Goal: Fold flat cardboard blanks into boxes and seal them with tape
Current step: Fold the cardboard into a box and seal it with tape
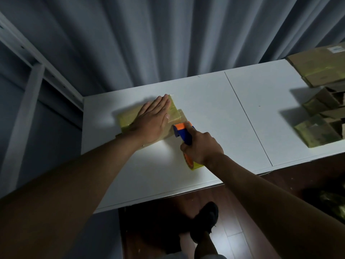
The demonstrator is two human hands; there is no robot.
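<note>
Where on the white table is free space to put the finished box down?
Free: the middle of the table, between the tape dispenser and the cardboard boxes at the right edge. Crowded: that right edge.

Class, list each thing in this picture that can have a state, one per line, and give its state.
left hand: flat, fingers straight, pressing on the box
box: folded shut, on the table, partly taped
right hand: gripping the tape dispenser
tape dispenser: held at the box's right edge
boxes at the right: piled, some taped, some open

Grey curtain [168,40] behind white table [214,109]; dark shoe [206,219], perhaps, on wooden floor [231,217].
</note>
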